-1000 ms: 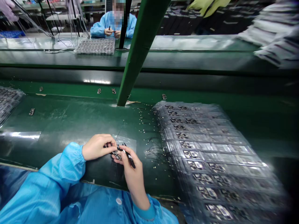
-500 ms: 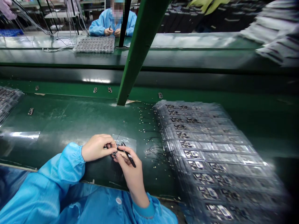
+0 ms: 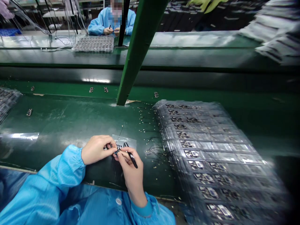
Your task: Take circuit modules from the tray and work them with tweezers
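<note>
My left hand is closed, its thumb and fingers pinching a small circuit board that is mostly hidden by fingertips. From the board a thin black cable sticks up with a tiny bright end. My right hand is closed too, with black tweezers lying across its fingers; its thumb and fingertips touch the board's right side. Beneath and beyond the hands lies a clear sheet with small black stickers. Loose thin cables with bright tips are spread on the table to the right.
Stacked clear trays of circuit boards fill the right side; another tray stands at far left. A green post rises beyond my hands. Several boards lie along the green strip behind. Across, a person in blue works beside a tray.
The boards on the green strip have shifted left. The cable's bright end now shows above the hands. My right hand and the tweezers have turned slightly; both hands stay together at the board.
</note>
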Tool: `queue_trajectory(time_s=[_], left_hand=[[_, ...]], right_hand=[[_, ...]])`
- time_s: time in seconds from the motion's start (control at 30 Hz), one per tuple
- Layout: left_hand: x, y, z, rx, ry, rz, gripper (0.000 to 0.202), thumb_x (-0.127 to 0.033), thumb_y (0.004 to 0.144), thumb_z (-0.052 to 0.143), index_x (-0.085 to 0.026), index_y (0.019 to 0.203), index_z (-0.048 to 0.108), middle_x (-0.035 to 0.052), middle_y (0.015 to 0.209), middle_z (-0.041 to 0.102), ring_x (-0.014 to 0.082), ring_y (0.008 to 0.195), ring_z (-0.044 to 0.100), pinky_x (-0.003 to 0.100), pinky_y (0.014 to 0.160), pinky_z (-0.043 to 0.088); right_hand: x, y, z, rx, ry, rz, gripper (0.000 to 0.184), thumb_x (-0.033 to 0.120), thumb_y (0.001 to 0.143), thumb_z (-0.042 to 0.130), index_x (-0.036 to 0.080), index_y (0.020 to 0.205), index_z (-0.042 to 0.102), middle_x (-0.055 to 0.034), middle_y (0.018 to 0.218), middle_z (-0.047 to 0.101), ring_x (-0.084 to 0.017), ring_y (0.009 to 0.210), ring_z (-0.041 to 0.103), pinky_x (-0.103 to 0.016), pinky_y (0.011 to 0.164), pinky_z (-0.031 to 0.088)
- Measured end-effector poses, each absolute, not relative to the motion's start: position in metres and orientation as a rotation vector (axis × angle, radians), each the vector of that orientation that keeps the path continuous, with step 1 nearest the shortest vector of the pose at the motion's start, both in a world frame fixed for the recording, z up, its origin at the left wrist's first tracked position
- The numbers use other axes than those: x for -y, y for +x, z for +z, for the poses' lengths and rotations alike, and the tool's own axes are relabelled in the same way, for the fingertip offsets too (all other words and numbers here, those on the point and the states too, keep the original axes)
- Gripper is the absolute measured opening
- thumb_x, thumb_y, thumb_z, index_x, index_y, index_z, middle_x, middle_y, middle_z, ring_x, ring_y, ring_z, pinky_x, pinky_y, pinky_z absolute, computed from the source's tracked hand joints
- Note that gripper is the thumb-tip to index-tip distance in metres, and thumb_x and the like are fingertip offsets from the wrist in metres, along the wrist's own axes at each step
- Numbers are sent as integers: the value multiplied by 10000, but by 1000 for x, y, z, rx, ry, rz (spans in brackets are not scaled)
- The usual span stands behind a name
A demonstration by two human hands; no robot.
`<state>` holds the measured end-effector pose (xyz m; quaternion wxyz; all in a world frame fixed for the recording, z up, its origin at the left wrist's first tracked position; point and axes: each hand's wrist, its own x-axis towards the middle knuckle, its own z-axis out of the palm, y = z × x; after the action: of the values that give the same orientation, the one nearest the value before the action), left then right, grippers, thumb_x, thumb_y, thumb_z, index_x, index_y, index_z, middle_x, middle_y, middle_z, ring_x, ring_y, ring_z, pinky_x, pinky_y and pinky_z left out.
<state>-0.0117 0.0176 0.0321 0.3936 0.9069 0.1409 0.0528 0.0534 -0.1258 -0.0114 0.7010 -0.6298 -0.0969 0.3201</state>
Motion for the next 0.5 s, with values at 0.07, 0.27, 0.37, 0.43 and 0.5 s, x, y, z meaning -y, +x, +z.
queue_trajectory(time_s=[0.07,0.27,0.37,0.43,0.5], left_hand=[[-17,-11,32,-389,2288,141,54,-210,800,601,-181,759,620,-19,732,653,98,644,590,191,627,451],[-15,-11,30,-470,2241,119,37,-182,776,607,-173,740,613,-22,714,654,92,616,587,181,588,445],[-15,-11,30,-463,2227,132,58,-208,794,604,-171,753,621,-16,718,656,93,611,582,182,586,451],[-15,-10,30,-441,2217,140,76,-222,810,598,-169,764,626,-10,733,661,94,620,584,184,596,458],[-17,-10,30,-422,2208,136,87,-227,822,593,-169,768,629,-7,754,667,95,631,586,187,606,461]], right_hand=[[126,54,-12,250,-1432,681,220,319,745,680,165,849,563,-5,700,648,-124,630,652,-221,657,555],[127,53,-10,354,-1503,572,149,256,764,645,166,858,572,-18,771,666,-123,672,662,-194,647,548],[127,53,-9,373,-1526,551,135,247,768,636,165,853,571,-16,760,664,-119,665,660,-185,640,542],[127,54,-9,373,-1535,555,132,248,771,631,163,851,570,-16,757,663,-117,660,658,-185,638,540],[128,54,-9,369,-1537,564,137,255,774,628,162,854,569,-17,759,662,-117,660,656,-186,638,538]])
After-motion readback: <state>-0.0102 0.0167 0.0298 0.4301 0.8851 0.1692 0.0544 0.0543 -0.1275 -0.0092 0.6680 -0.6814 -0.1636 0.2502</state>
